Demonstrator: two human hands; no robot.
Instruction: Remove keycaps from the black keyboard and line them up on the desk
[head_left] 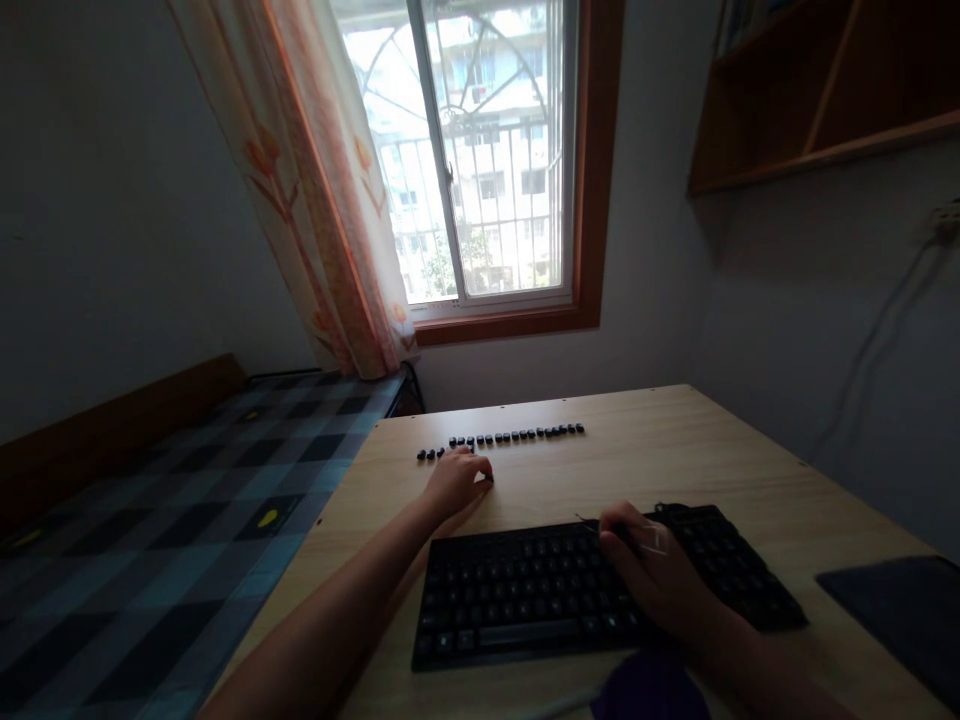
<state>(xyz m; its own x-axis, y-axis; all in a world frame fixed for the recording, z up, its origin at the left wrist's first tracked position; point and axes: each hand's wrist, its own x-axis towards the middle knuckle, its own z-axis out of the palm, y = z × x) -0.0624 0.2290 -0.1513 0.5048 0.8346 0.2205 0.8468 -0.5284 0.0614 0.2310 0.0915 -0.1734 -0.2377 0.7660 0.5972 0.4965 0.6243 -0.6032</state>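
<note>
Nearest, the right hand (654,562) is closed around a slim tool (588,522), its thin tip at the far edge of the black keyboard (517,592), which lies on the pale wooden worktop (637,460). Farther on, the left hand (456,482) pinches a small dark piece (488,478) just short of loose black keycaps (531,434) lined up in rows, the window (495,190) well beyond.

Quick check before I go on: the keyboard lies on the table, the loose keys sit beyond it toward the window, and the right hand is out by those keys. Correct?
Not quite: in the head view, the left hand is out by the loose keys. The keyboard does lie on the table, with those keys beyond it toward the window.
</note>
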